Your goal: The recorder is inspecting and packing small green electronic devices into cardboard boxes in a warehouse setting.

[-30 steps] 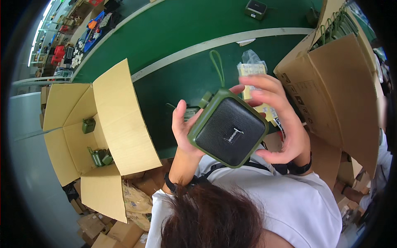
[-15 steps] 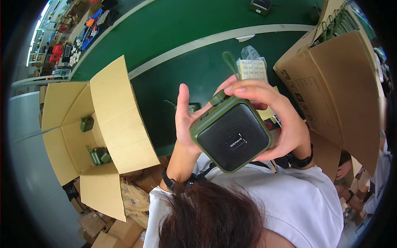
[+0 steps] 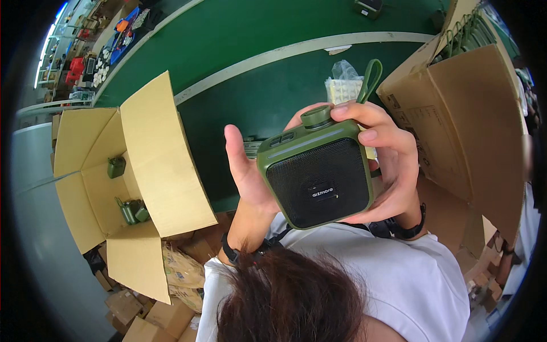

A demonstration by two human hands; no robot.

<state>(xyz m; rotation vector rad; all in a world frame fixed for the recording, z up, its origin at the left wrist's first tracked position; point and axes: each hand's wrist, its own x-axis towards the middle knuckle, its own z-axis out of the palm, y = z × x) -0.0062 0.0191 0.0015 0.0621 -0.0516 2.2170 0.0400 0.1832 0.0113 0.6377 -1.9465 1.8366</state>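
A green portable speaker (image 3: pixel 319 185) with a black mesh front is held up between my two hands. My left hand (image 3: pixel 249 181) supports its left side and back, thumb stretched up and apart from it, the fingers mostly hidden behind. Around the right side curls my right hand (image 3: pixel 397 165), with fingertips at the round knob (image 3: pixel 317 117) on top and at the upper right corner. A green strap loop (image 3: pixel 371 80) sticks up behind the right hand. Beyond the hands, a sheet of pale stickers in a clear bag (image 3: pixel 343 85) lies on the green work surface (image 3: pixel 228 114).
At left an open carton (image 3: pixel 171 165) holds several green speakers (image 3: pixel 130 211). A large carton (image 3: pixel 450 114) with green strapped items stands at right. A white rail (image 3: pixel 268 57) crosses the bench, with a dark device (image 3: pixel 367 8) beyond. Cardboard boxes (image 3: pixel 171 322) lie lower left.
The speaker has turned more upright and level, showing more of its top buttons and knob. The strap has swung from left of the sticker sheet to its right. My right fingers have shifted on the knob.
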